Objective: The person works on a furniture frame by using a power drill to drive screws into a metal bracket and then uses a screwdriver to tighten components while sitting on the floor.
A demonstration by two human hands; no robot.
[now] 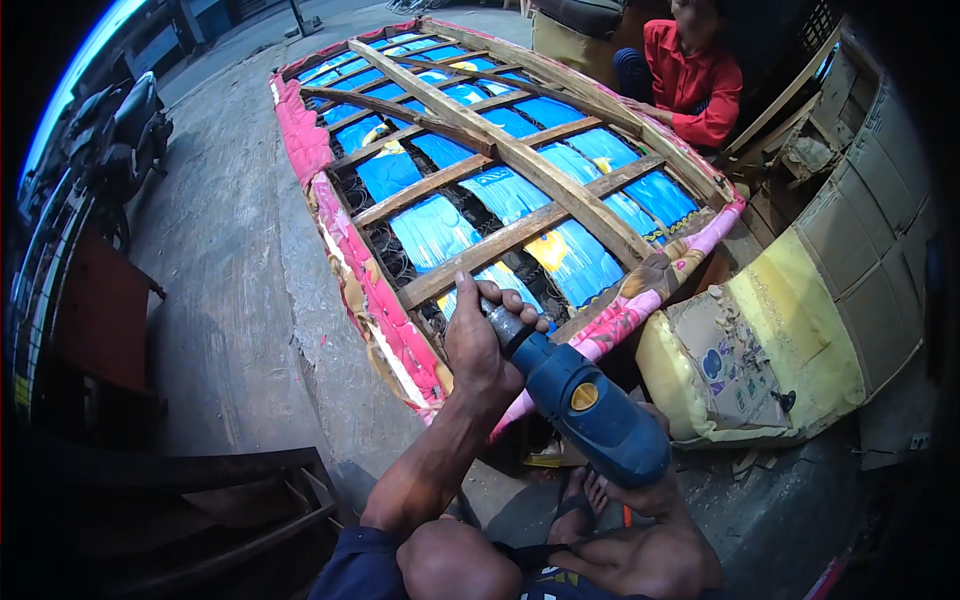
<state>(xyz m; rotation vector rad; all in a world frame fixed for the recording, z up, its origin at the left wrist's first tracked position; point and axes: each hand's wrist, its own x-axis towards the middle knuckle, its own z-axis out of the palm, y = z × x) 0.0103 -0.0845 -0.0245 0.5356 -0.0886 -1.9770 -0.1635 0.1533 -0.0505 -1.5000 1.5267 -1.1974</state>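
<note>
A blue power drill point(600, 415) with a yellow dial on its side is held in front of me, its chuck end angled up and to the left. My left hand point(482, 345) is closed around the chuck, thumb pointing up. Behind the rear of the drill, my right hand point(648, 492) grips it, with most of its fingers hidden by the drill body. Just beyond the chuck lies an upturned sofa-like frame point(575, 200) of wooden slats, edged in pink fabric point(375, 290). Blue and yellow printed sheeting point(430, 230) and dark springs show between the slats.
At the far right, a person in a red shirt point(705, 85) sits beside the frame. Yellow foam point(800, 310) and a cardboard-backed piece point(890, 210) stand on the right. A motorbike point(115, 130) is parked left. A dark frame point(240, 500) lies at lower left.
</note>
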